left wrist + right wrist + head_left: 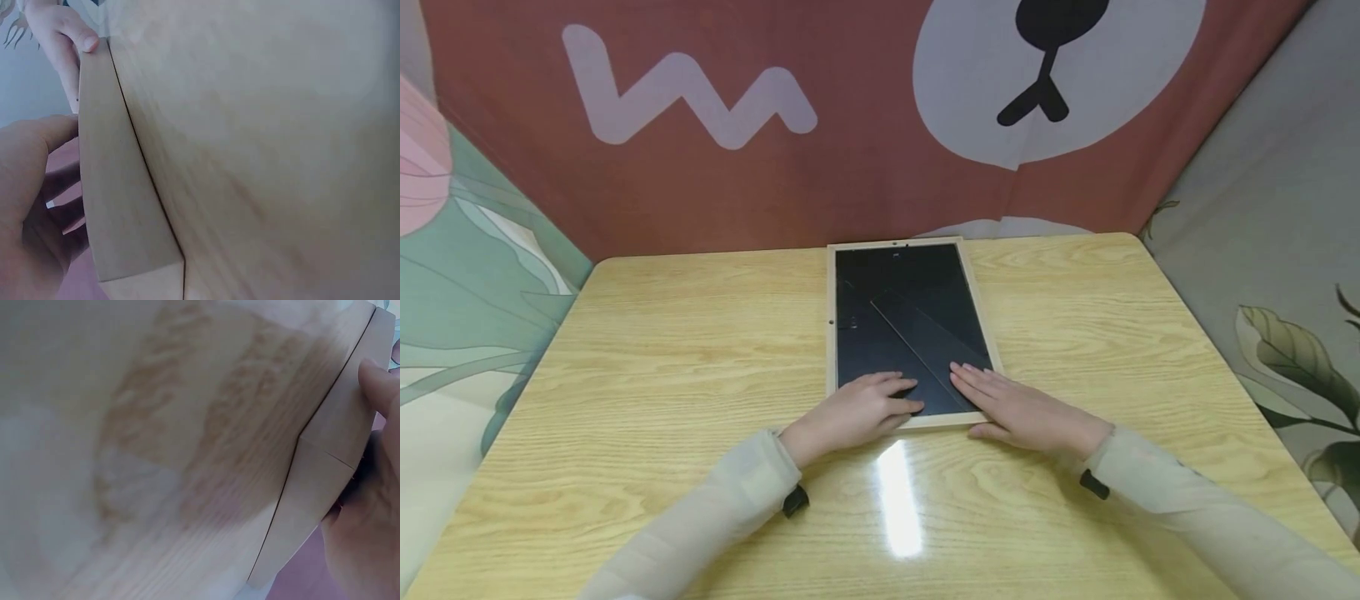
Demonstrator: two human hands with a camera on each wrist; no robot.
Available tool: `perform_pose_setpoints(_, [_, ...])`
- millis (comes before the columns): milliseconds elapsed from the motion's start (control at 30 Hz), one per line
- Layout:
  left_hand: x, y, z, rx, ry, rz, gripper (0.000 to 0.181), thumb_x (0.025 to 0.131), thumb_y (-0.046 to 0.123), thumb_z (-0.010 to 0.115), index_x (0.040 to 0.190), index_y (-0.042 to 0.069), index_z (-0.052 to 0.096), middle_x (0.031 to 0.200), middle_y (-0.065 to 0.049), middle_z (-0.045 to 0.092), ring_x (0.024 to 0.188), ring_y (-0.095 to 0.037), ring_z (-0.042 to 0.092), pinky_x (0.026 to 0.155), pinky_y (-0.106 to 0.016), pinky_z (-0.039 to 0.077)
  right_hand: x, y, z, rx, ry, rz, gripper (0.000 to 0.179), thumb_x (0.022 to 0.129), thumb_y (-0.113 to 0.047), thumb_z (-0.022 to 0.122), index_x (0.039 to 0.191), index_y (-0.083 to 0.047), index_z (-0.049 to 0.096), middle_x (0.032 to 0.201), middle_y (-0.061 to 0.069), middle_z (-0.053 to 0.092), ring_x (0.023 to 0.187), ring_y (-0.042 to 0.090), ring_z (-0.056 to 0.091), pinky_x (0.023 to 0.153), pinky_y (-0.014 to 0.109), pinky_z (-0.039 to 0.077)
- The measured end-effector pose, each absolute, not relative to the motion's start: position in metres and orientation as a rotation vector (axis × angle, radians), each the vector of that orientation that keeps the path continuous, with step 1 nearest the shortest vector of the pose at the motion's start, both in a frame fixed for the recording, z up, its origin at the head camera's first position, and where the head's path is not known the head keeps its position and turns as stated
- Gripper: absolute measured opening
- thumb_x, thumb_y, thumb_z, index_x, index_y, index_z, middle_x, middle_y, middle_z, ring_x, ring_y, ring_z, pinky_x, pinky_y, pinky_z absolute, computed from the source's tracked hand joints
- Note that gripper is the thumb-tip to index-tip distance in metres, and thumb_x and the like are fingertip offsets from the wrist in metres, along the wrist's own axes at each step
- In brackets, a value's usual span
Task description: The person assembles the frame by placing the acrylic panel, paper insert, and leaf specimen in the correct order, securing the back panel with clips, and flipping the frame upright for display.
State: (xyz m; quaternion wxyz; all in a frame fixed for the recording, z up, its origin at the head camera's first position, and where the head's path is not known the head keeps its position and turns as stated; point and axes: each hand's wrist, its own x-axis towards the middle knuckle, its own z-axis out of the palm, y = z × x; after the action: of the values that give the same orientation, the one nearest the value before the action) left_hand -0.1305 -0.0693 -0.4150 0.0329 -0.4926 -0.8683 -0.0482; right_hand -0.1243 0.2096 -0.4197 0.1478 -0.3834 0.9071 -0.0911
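Observation:
A picture frame (990, 344) with a pale wooden border lies back side up on the table. Its black backing (895, 275) faces upward, and a slanted black stand flap (925, 333) lies flat across it. My left hand (857, 412) rests on the near left corner, fingers spread over the backing. Across the near right corner lies my right hand (1026, 412), with straight fingers on the flap and border and the thumb by the near edge. Both wrist views show the frame's wooden side (119, 169) close up on the tabletop, a mitred corner joint (325, 450) visible in the right one.
The wood-grain table (700, 350) stretches to both sides of the frame. Behind it hangs a reddish-brown cloth (865, 183) with a cartoon print, right at the table's back edge. Printed cloths (1285, 250) border the sides. A bright reflection (898, 500) shows on the near tabletop.

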Motion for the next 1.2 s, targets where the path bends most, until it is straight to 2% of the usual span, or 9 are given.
perform_pose_setpoints(233, [-0.130, -0.066, -0.417, -1.492, -2.723, -0.247, 0.031, 0.099, 0.032, 0.051, 0.125, 0.022, 0.064, 0.137, -0.009, 0.057, 0.127, -0.025, 0.053, 0.109, -0.037, 0.044, -0.124, 0.209, -0.420, -1.111, 2.615, -0.267, 0.077, 0.095, -0.044, 0.053, 0.152, -0.005, 0.018, 0.161, 0.011, 0.014, 0.148, 0.029, 0.020, 0.119, 0.048, 0.025])
perform_pose_setpoints(333, [-0.131, -0.060, -0.418, -1.476, -2.803, -0.294, 0.034, 0.099, 0.034, 0.049, 0.129, 0.022, 0.061, 0.142, -0.010, 0.052, 0.133, -0.027, 0.048, 0.112, -0.040, 0.040, -0.124, 0.209, -0.421, -1.121, 2.616, -0.264, 0.079, 0.095, -0.046, 0.053, 0.152, -0.005, 0.017, 0.161, 0.011, 0.014, 0.148, 0.030, 0.020, 0.119, 0.049, 0.026])
perform_pose_setpoints(500, [-0.135, -0.048, -0.419, -1.278, -3.060, -0.357, 0.055, 0.098, 0.047, 0.045, 0.143, 0.016, 0.045, 0.154, -0.011, 0.034, 0.145, -0.032, 0.027, 0.118, -0.052, 0.028, -0.123, 0.210, -0.423, -1.121, 2.613, -0.268, 0.083, 0.093, -0.049, 0.054, 0.153, -0.005, 0.017, 0.161, 0.011, 0.013, 0.148, 0.030, 0.018, 0.119, 0.048, 0.025])
perform_pose_setpoints(600, [-0.137, -0.044, -0.420, -1.118, -3.162, -0.395, 0.072, 0.094, 0.055, 0.048, 0.148, 0.010, 0.034, 0.158, -0.015, 0.022, 0.148, -0.035, 0.015, 0.119, -0.057, 0.021, -0.123, 0.210, -0.424, -1.119, 2.613, -0.269, 0.085, 0.091, -0.051, 0.055, 0.153, -0.006, 0.016, 0.162, 0.010, 0.013, 0.148, 0.029, 0.017, 0.121, 0.045, 0.023])
perform_pose_setpoints(800, [-0.142, -0.046, -0.425, -0.914, -3.323, -0.348, 0.096, 0.087, 0.071, 0.044, 0.155, 0.012, 0.010, 0.161, -0.018, -0.007, 0.149, -0.036, -0.009, 0.118, -0.064, 0.003, -0.122, 0.210, -0.425, -1.127, 2.620, -0.258, 0.087, 0.090, -0.053, 0.056, 0.153, -0.007, 0.016, 0.162, 0.010, 0.013, 0.149, 0.029, 0.017, 0.122, 0.042, 0.021])
perform_pose_setpoints(933, [-0.142, -0.048, -0.426, -0.921, -3.352, -0.287, 0.096, 0.087, 0.073, 0.037, 0.155, 0.014, 0.004, 0.160, -0.017, -0.010, 0.148, -0.036, -0.010, 0.118, -0.064, -0.001, -0.122, 0.210, -0.425, -1.121, 2.625, -0.258, 0.087, 0.090, -0.054, 0.055, 0.153, -0.007, 0.016, 0.162, 0.010, 0.012, 0.149, 0.029, 0.017, 0.123, 0.038, 0.017])
perform_pose_setpoints(1200, [-0.142, -0.045, -0.428, -0.922, -3.357, -0.258, 0.093, 0.089, 0.072, 0.034, 0.155, 0.014, 0.001, 0.160, -0.017, -0.013, 0.148, -0.035, -0.012, 0.118, -0.064, -0.002, -0.121, 0.211, -0.426, -1.132, 2.639, -0.263, 0.086, 0.091, -0.053, 0.055, 0.153, -0.007, 0.017, 0.162, 0.010, 0.013, 0.148, 0.030, 0.017, 0.120, 0.022, -0.002])
